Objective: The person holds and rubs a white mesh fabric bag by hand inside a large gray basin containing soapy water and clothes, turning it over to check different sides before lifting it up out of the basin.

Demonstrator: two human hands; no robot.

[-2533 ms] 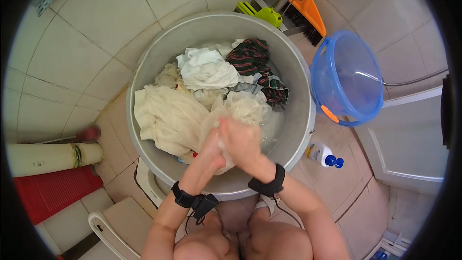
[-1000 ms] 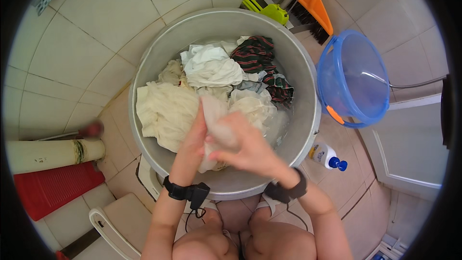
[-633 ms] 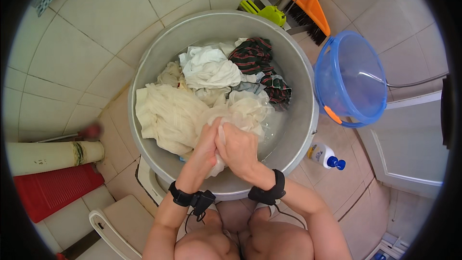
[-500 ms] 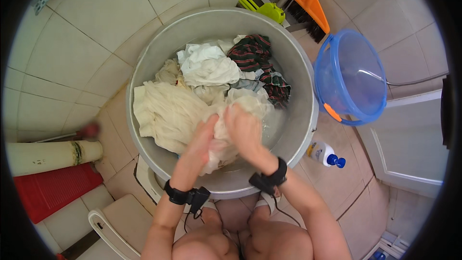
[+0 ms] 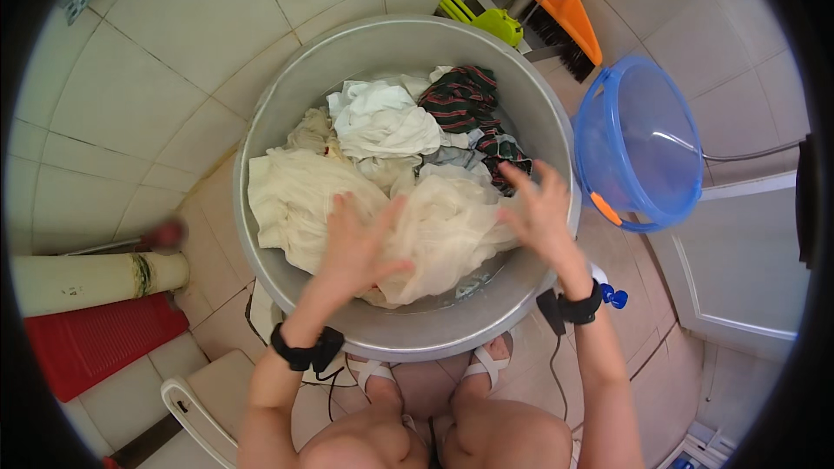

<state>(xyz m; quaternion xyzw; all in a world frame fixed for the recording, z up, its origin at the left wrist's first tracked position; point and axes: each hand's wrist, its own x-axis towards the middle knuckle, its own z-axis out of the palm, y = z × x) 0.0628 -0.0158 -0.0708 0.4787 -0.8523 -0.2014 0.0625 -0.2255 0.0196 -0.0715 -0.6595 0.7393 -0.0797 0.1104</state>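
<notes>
A large round metal tub (image 5: 261,152) holds wet laundry in shallow water. My left hand (image 5: 360,243) has its fingers spread over the near cream cloth (image 5: 300,195); whether it touches is hard to tell. My right hand (image 5: 540,213), fingers apart, is over the right side of the tub, beside a sheer cream cloth (image 5: 447,226) spread between both hands. Neither hand holds anything. Behind lie a bunched white garment (image 5: 382,117) and a dark garment with red stripes (image 5: 460,100). A bluish-grey cloth (image 5: 456,156) shows partly between them.
Right of the tub stand a blue translucent bucket (image 5: 643,148) and a blue-capped bottle (image 5: 612,295), partly behind my right arm. An orange broom (image 5: 569,22) and a lime-green tool (image 5: 495,24) lean at the back wall. A red washboard-like panel (image 5: 109,343) and a pipe (image 5: 95,285) are left.
My hands were close together gripping the sheer cream cloth. They have let go and moved apart, the right one to the right, and the cloth now lies spread more widely.
</notes>
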